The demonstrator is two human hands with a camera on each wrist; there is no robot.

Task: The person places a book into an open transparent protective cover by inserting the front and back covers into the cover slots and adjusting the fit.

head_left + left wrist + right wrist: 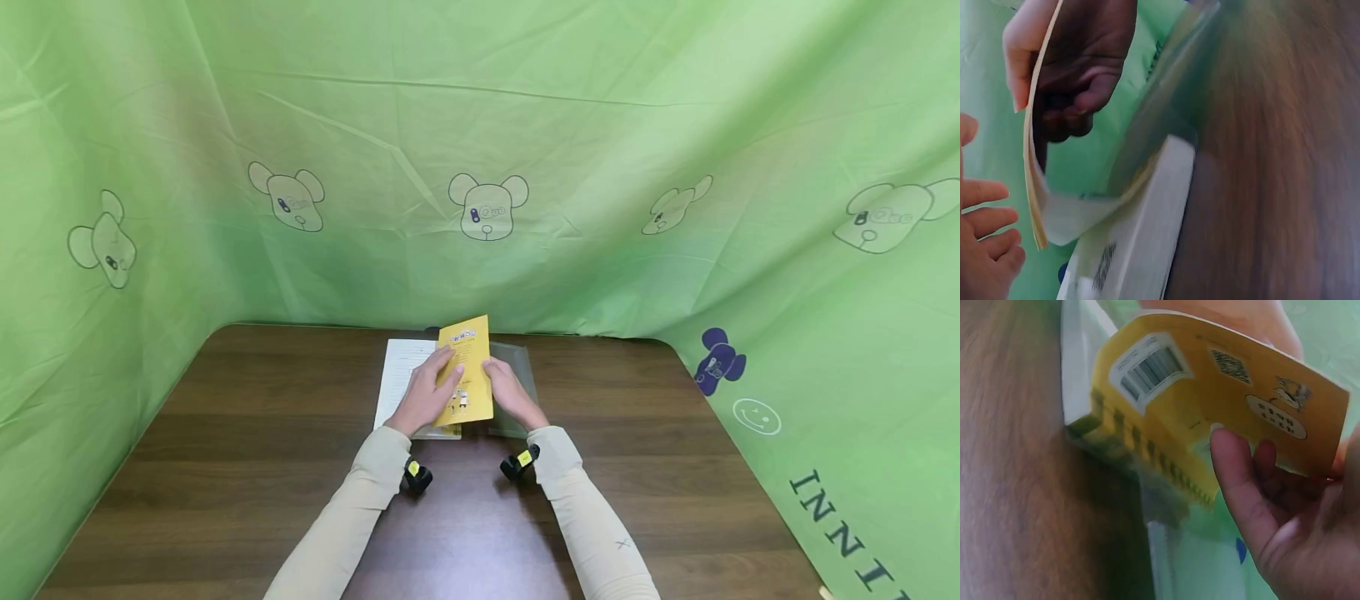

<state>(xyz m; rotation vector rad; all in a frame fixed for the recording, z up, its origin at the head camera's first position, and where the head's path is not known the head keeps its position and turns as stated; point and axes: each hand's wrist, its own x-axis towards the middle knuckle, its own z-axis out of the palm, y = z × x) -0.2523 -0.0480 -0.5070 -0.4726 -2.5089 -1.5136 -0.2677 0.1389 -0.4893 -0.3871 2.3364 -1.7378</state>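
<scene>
A thick book [402,367] lies opened, its white page block resting on the table and its yellow cover [468,375] raised upright. My right hand [512,392] pinches the cover's right edge, the thumb on the inner side and the fingers behind. Along the cover's other face, a barcode [1152,372] shows in the right wrist view. My left hand [426,392] overlaps the cover's left part in the head view. The left wrist view shows the left fingers [988,222] extended and apart from the cover's edge.
A clear plastic sheet [517,358] spreads to the right of the page block, under the right hand. The brown wooden table [637,467] has rounded far corners. Green printed fabric [570,275] hangs behind and along both sides.
</scene>
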